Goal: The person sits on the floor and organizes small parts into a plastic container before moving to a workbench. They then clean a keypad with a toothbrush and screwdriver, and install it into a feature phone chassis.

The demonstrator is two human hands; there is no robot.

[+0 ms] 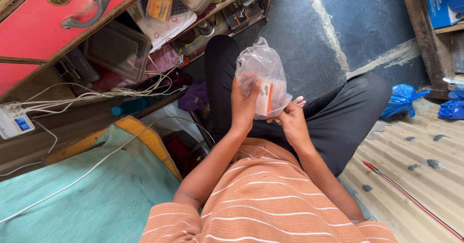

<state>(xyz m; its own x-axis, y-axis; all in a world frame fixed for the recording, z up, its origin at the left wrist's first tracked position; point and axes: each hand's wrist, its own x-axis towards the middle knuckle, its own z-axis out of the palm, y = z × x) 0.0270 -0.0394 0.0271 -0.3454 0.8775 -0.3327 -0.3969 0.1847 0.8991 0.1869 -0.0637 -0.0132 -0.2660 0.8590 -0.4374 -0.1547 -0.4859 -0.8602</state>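
Your two hands, left hand and right hand, fingers clamped on one clear plastic bag; one orange-white packet inside.

Soft, even daylight filled the view, brightest right of the hands. Faint glare sat on the clear plastic bag. Edges bowed with wide-angle distortion; shelves left of the hands lay dimmer.

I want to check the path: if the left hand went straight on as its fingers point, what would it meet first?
Probably only the clear plastic bag that the left hand already grips; beyond it, likely the dark floor, though depth is unclear.
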